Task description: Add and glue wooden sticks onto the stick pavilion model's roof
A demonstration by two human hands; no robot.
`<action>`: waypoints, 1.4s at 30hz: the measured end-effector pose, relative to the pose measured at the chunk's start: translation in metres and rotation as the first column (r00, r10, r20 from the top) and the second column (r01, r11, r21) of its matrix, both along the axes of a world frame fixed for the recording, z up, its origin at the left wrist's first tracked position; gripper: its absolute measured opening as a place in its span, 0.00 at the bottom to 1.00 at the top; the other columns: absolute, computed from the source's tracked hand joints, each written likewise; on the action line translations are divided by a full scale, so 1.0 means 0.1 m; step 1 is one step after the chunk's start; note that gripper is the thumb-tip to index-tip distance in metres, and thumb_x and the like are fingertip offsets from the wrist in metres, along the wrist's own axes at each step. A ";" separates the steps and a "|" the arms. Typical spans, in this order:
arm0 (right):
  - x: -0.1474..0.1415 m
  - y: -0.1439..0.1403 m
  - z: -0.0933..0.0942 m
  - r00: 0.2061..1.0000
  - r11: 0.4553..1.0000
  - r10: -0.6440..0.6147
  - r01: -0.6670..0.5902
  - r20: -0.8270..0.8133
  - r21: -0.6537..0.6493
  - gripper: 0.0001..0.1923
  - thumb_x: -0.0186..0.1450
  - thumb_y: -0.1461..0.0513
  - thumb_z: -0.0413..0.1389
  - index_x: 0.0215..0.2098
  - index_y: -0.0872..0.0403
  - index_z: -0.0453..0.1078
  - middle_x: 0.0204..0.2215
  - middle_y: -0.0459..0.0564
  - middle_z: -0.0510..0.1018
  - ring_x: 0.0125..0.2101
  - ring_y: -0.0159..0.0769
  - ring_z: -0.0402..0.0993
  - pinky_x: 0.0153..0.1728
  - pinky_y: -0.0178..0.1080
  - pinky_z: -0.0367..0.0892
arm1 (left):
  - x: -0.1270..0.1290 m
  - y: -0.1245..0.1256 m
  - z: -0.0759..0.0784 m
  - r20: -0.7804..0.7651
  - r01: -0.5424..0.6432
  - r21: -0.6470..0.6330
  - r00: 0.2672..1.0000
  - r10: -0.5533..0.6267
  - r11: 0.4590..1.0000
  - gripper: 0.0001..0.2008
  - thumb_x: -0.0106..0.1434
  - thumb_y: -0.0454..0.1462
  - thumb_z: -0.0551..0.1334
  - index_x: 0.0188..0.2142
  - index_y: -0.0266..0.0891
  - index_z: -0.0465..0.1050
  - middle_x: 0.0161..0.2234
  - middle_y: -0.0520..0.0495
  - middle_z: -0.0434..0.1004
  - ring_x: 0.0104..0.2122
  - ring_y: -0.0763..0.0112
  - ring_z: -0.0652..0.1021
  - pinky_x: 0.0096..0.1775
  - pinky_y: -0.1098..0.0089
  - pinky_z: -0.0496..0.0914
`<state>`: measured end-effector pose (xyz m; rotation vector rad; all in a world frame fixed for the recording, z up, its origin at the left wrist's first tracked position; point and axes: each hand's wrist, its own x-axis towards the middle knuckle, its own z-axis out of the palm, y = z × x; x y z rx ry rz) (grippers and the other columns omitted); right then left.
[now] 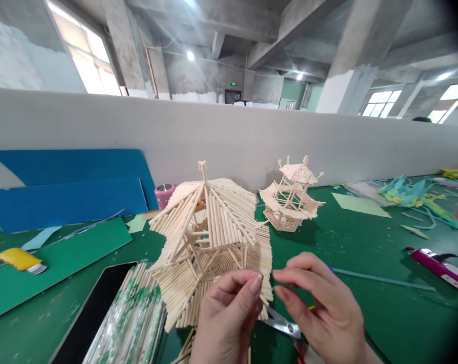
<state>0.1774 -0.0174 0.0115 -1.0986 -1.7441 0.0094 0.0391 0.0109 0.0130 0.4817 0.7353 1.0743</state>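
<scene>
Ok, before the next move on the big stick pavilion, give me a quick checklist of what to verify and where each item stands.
1. Left hand on the big pavilion: fingertips meet at the lower roof edge; ok.
2. Right hand free of the model: fingertips just beside the roof edge, apart from it; whether they pinch a stick, cannot tell.
3. Big pavilion sitting level: it leans, roof tipped toward the camera; not ok.
4. Scissors out of the way: lying under the right hand, blade toward the model; not ok.
5. Small pavilion safe: standing upright behind, apart from both hands; ok.
6. Spare sticks to hand: wrapped bundle beside the left hand; ok.
</scene>
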 end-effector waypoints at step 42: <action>-0.15 0.44 0.09 0.998 0.988 0.044 -0.037 -0.047 0.148 0.14 0.58 0.72 0.54 0.42 0.56 0.65 0.32 0.46 0.69 0.31 0.28 0.66 0.32 0.30 0.65 | 0.11 0.19 0.12 0.089 -0.249 0.062 0.966 0.243 0.967 0.11 0.37 0.33 0.74 0.23 0.33 0.78 0.20 0.49 0.77 0.18 0.81 0.73 0.23 0.82 0.69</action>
